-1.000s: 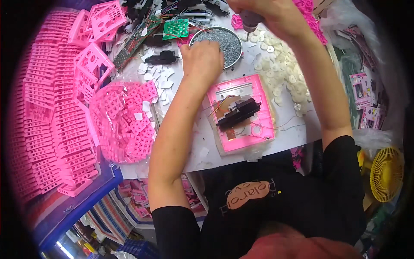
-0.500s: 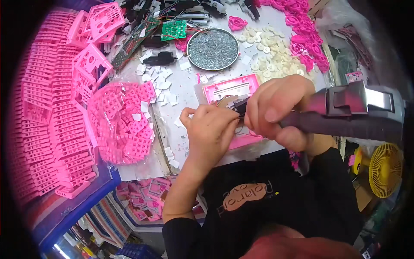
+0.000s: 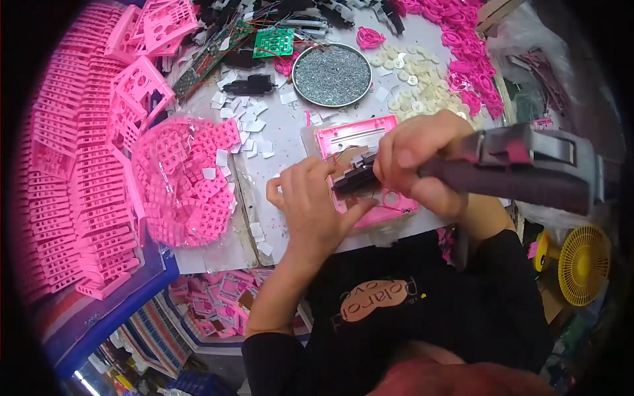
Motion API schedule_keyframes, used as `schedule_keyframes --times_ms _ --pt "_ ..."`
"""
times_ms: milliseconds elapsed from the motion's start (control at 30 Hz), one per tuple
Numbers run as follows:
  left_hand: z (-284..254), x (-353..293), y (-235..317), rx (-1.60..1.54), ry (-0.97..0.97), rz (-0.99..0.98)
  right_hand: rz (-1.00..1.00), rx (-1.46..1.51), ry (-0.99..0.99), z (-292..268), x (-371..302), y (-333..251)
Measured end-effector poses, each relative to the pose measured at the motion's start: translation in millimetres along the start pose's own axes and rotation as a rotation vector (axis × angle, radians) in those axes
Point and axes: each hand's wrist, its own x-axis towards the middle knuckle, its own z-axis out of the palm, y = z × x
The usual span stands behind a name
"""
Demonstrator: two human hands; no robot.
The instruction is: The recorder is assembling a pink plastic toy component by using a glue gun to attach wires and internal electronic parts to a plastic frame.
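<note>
A pink rectangular plastic casing [image 3: 360,125] lies on the table in front of me. Over it sits a black mechanical module [image 3: 356,177] with thin wires beside it. My left hand [image 3: 306,206] rests at the casing's left side, thumb and fingers spread around the module's left end. In my right hand [image 3: 429,158], closed fingers grip a dark handled tool [image 3: 515,175] with a silvery metal clip, raised close to the camera. The tool's working end is hidden behind my right fingers, at the module's right end.
A round dish of small metal screws [image 3: 332,76] stands beyond the casing, with white round parts [image 3: 416,92] to its right. Bagged pink pieces [image 3: 188,178] and stacked pink frames [image 3: 99,165] are at left. Black modules and a green circuit board [image 3: 273,43] lie farther back.
My left thumb and fingers have moved apart from a pinch near the module. More of the module now shows, and the tool has tilted slightly. The view has shifted a little.
</note>
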Motion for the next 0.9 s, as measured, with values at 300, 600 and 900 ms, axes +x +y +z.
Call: schedule_keyframes --times_ms 300,600,900 --pt "13.3 -20.2 -33.3 0.161 -0.047 0.14 0.033 -0.28 0.007 0.7 -8.8 26.0" --pt "16.9 -20.2 -37.1 0.095 -0.037 0.133 0.025 -0.197 0.059 4.9 -7.5 31.8" --pt "16.4 -17.8 -35.9 0.045 -0.026 0.153 -0.178 -0.328 -0.003 10.1 -3.1 32.9"
